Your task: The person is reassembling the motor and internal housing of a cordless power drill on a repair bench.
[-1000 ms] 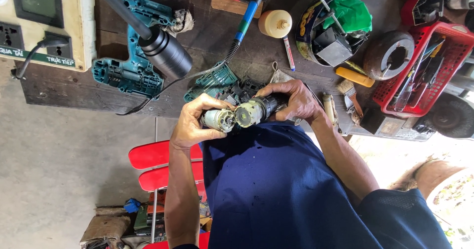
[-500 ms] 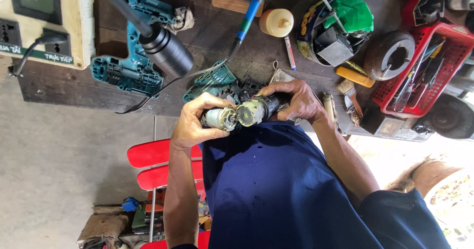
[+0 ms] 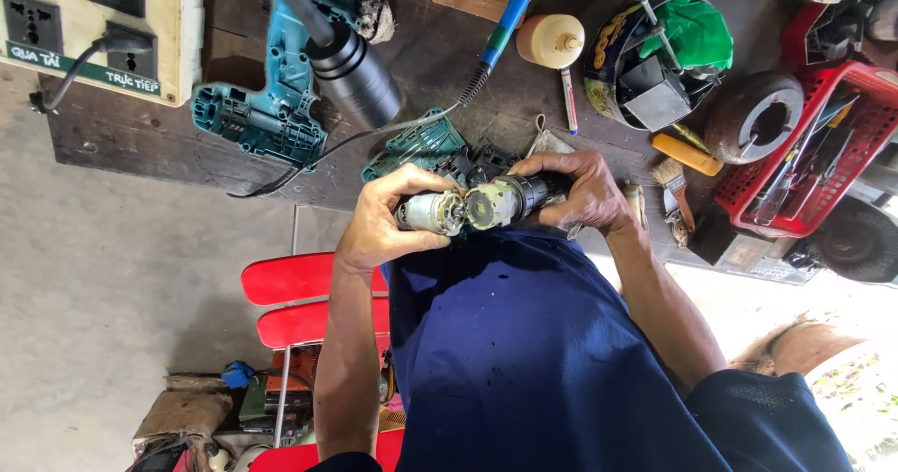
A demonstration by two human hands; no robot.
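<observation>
My left hand [image 3: 379, 229] grips a small silver electric motor [image 3: 432, 213]. My right hand [image 3: 585, 191] holds a dark drill gearbox with a metal end [image 3: 500, 201]. The two parts are held end to end and meet between my hands, just above my blue shirt at the front edge of the dark wooden bench [image 3: 168, 145]. A teal drill housing piece [image 3: 421, 145] lies on the bench right behind my hands.
Another teal drill shell [image 3: 267, 107] and a black cylindrical tool [image 3: 354, 74] lie at the left. A socket box [image 3: 94, 23], blue-handled iron [image 3: 510, 14], cream bottle [image 3: 552, 40], bowl of parts [image 3: 655, 56], grinding wheel [image 3: 758, 121] and red tool basket [image 3: 828, 149] crowd the bench. Red chair [image 3: 299, 290] below.
</observation>
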